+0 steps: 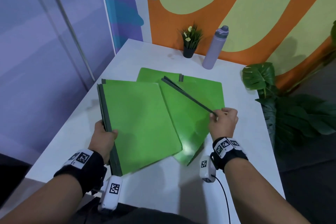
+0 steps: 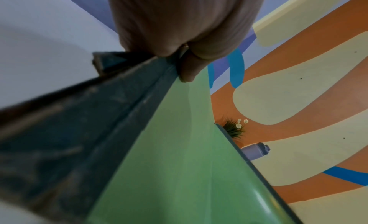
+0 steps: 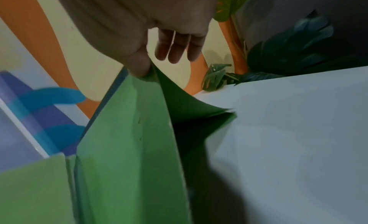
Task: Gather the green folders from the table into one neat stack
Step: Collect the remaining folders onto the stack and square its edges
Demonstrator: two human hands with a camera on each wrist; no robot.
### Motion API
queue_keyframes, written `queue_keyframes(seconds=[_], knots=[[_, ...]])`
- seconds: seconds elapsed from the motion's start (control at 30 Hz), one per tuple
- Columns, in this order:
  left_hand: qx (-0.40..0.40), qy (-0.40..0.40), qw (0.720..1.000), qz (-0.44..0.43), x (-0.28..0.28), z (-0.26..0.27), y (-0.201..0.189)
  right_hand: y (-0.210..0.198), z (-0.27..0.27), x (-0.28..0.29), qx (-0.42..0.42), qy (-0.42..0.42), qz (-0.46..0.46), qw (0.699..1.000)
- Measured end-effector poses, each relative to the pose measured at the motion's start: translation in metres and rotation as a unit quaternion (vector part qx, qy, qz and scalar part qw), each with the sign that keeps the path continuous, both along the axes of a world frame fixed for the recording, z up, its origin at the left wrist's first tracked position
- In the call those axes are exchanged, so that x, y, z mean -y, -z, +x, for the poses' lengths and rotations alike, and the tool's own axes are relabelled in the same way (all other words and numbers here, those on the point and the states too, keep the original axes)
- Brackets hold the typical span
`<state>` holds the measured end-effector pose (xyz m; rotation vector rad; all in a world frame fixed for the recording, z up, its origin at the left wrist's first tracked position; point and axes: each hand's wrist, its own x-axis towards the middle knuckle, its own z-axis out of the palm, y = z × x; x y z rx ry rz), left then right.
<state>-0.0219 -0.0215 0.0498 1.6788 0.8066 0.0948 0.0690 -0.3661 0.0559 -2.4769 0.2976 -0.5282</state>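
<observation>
White rectangular table (image 1: 227, 151) carried everything. Bundle of flat green card folders with dark spines (image 1: 141, 125) sat at near-left of table, gripped at spine edge by left hand (image 1: 104, 137), thumb on top, fingers curled under. Second green folder (image 1: 183, 114) tilted up beside it on the right, overlapping, pinched at dark spine end by right hand (image 1: 223, 123). Third green folder (image 1: 200, 85) lay flat behind both. Further back near wall: lilac water bottle (image 1: 215, 47), small potted plant (image 1: 190, 42).

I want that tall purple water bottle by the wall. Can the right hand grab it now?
Probably not yet: the right hand is pinching a lifted green folder, and the tall purple water bottle stands farther back near the wall.
</observation>
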Motion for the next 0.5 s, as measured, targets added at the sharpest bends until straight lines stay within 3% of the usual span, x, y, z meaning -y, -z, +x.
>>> queue_keyframes(seconds=[0.1, 0.17, 0.23, 0.33, 0.5], knots=[[0.007, -0.014, 1.0, -0.024, -0.003, 0.008, -0.005, -0.034, 0.004, -0.014, 0.146, -0.04, 0.107, 0.983], [0.01, -0.012, 0.999, -0.037, 0.001, 0.01, -0.008, -0.058, -0.001, -0.029, 0.226, -0.085, 0.106, 0.965], [0.007, -0.001, 0.999, -0.05, 0.007, 0.01, -0.008, -0.074, -0.014, -0.049, 0.253, -0.166, 0.073, 0.95], [0.003, 0.021, 0.998, -0.056, 0.018, 0.006, -0.002, -0.067, -0.038, -0.078, 0.187, -0.321, -0.012, 0.928], [-0.039, 0.029, 0.995, -0.085, 0.031, -0.002, 0.016, -0.003, -0.082, -0.097, -0.066, -0.498, -0.101, 0.859]])
